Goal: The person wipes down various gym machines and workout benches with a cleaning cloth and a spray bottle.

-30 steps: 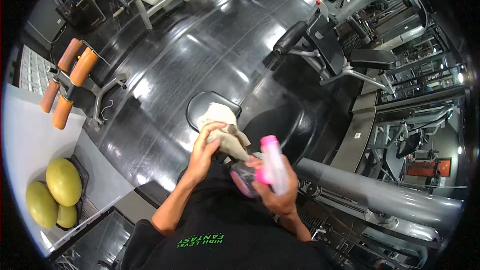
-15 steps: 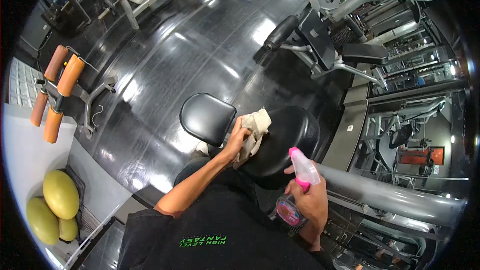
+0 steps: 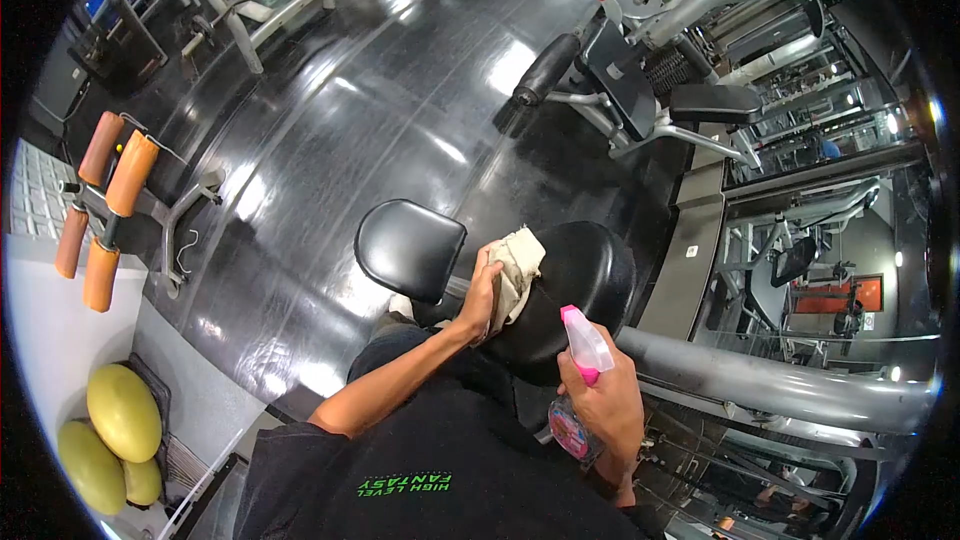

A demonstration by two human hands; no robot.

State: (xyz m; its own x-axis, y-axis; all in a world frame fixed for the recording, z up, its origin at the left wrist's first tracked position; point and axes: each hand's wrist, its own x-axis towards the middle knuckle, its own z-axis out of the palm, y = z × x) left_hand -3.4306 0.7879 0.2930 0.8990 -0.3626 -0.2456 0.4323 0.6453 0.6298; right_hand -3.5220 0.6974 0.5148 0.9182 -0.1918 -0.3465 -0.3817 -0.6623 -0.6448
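A bunched beige cloth (image 3: 517, 272) is gripped in my left hand (image 3: 480, 300), at the left edge of a rounded black padded backrest (image 3: 580, 280). Whether the cloth presses on the pad is hard to tell. My right hand (image 3: 610, 400) is wrapped round a clear spray bottle (image 3: 568, 430) with a pink and white trigger head (image 3: 588, 345). The nozzle points toward the black pad, and the bottle's lower part shows below my hand. Left of the cloth is a smaller black padded seat (image 3: 410, 248).
A thick grey metal tube (image 3: 780, 380) runs right from beside my right hand. Orange foam rollers (image 3: 130, 175) stand on a frame at left, above yellow-green balls (image 3: 124, 413). Another exercise machine (image 3: 620, 80) stands ahead on the dark floor (image 3: 350, 150), beside a mirror wall.
My right hand has moved slightly left with the spray bottle. My left hand still grips the cloth, now turned and bunched a little differently. The whole view has shifted slightly.
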